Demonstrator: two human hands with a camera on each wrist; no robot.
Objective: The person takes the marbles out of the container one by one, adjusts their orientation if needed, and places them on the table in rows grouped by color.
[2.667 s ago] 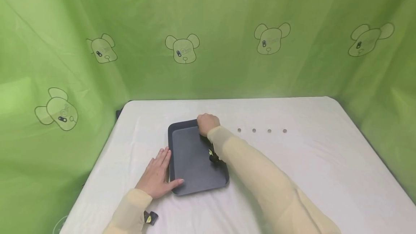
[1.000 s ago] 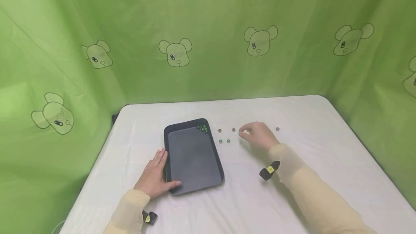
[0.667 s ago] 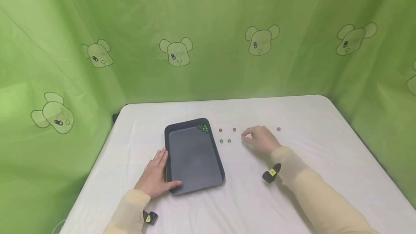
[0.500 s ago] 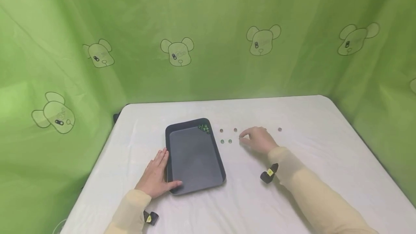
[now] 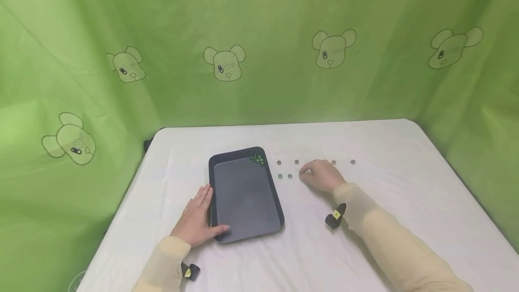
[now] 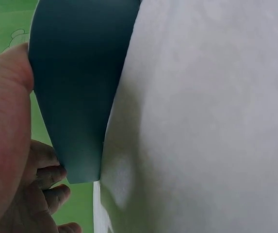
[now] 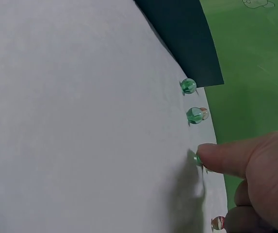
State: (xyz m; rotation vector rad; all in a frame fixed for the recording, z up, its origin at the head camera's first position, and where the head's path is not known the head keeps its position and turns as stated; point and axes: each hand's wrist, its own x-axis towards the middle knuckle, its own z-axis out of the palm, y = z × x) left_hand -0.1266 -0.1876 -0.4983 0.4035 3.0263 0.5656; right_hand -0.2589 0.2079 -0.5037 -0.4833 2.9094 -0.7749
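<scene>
My left hand (image 5: 195,220) rests at the left side of a dark grey baking tray (image 5: 243,202), fingers straight along the outer wall and thumb laid over the rim. Several green glass marbles (image 5: 257,160) are gathered in the tray's far right corner. To the right of the tray, my right hand (image 5: 323,175) pinches a green marble (image 7: 197,158) down at the white cloth. It lines up with two green marbles, one of them closest to the tray (image 7: 188,86). Behind them runs a spaced row of reddish marbles (image 5: 297,162), partly hidden by my right hand.
White cloth (image 5: 385,202) covers the table. Green curtains (image 5: 275,93) with printed bear heads hang along the back and sides. The table's far edge lies a short way behind the reddish row.
My right hand was at the tray's far right corner, then over the reddish row. It has come slightly nearer, down beside the two green marbles. My left hand has kept its place.
</scene>
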